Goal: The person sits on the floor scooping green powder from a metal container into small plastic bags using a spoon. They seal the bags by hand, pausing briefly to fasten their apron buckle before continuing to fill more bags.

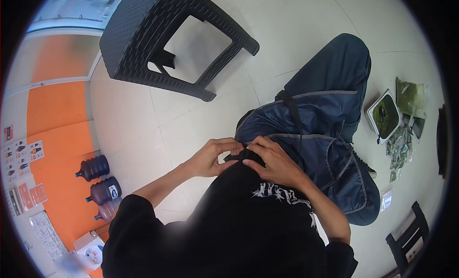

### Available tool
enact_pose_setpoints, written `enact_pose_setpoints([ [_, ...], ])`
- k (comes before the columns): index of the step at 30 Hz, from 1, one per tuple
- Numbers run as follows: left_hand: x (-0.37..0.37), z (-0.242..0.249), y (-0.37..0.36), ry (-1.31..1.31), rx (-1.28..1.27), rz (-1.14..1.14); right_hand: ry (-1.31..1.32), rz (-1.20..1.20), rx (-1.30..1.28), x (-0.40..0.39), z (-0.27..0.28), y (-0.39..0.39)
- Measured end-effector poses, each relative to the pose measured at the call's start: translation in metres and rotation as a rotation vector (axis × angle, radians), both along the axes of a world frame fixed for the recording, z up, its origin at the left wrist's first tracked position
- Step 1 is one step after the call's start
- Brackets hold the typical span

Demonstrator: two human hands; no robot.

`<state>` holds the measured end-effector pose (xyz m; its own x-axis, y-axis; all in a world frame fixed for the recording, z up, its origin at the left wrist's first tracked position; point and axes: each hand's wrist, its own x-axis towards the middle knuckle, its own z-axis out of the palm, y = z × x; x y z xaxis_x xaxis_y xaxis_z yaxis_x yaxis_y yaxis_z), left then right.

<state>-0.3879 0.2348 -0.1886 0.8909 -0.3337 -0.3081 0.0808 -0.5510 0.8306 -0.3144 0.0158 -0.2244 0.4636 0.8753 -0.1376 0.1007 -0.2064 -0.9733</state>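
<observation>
My left hand point(213, 156) and my right hand point(273, 159) meet at my waist, close to the hem of my black T-shirt point(224, 216). Between them is a black fabric strap point(233, 158), bent into a small loop. Fingers and thumb of each hand are pinched on it. A navy apron point(311, 117) with grey edging lies over my crossed legs, bunched toward the right. Another black strap point(290, 108) trails across the apron. Part of the strap is hidden behind my fingers and the dark shirt.
A black woven-pattern plastic stool point(143, 38) stands ahead to the left. Large water bottles point(103, 191) line the orange wall. On the floor at right are a metal container of green leaves point(384, 116), a green bag point(411, 97) and small packets point(399, 151).
</observation>
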Motion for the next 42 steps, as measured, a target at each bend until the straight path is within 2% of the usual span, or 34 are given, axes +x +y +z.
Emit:
enact_pose_setpoints([
  [12,-0.002,-0.007,0.005,0.043,-0.022,0.031,-0.023,-0.046,0.011,-0.001,0.000,0.002],
  [14,-0.003,-0.008,0.008,0.150,-0.041,0.039,-0.017,-0.076,0.001,-0.001,0.001,0.000],
  [15,-0.004,-0.010,0.012,0.152,-0.043,0.035,-0.047,-0.152,0.032,0.002,0.002,-0.002],
  [17,-0.004,-0.012,0.024,0.407,-0.196,0.121,-0.074,-0.240,0.058,0.007,0.009,-0.012],
  [20,0.014,-0.010,0.034,0.481,-0.239,0.109,-0.124,-0.501,0.073,0.014,0.027,-0.058],
  [21,0.023,-0.012,0.034,0.425,-0.277,0.123,-0.142,-0.572,0.060,0.014,0.027,-0.079],
  [22,0.033,-0.008,0.026,0.432,-0.290,0.098,-0.141,-0.688,-0.014,0.012,0.031,-0.099],
  [24,0.057,0.003,0.006,0.346,-0.188,-0.028,-0.027,-0.937,-0.086,0.001,0.028,-0.139],
  [26,0.066,0.003,-0.019,0.221,-0.039,-0.286,0.064,-1.140,-0.099,-0.014,0.023,-0.176],
  [28,0.079,0.004,-0.037,0.279,0.134,-0.388,0.088,-1.316,-0.129,-0.033,0.016,-0.203],
  [31,0.106,-0.013,-0.033,0.167,0.097,-0.614,0.099,-1.545,-0.134,-0.063,0.005,-0.222],
  [34,0.144,0.001,-0.060,0.326,0.195,-0.684,0.123,-1.797,-0.193,-0.095,0.004,-0.230],
  [36,0.168,-0.001,-0.088,0.293,0.190,-0.788,0.138,-1.947,-0.303,-0.132,-0.003,-0.237],
  [38,0.191,0.004,-0.128,0.131,0.136,-0.760,0.378,-2.080,-0.383,-0.174,-0.003,-0.230],
  [40,0.206,0.004,-0.170,0.002,0.023,-0.868,0.584,-1.984,-0.395,-0.235,-0.017,-0.208],
  [42,0.209,0.003,-0.215,-0.037,-0.072,-1.021,1.049,-1.773,-0.358,-0.286,-0.024,-0.169],
])
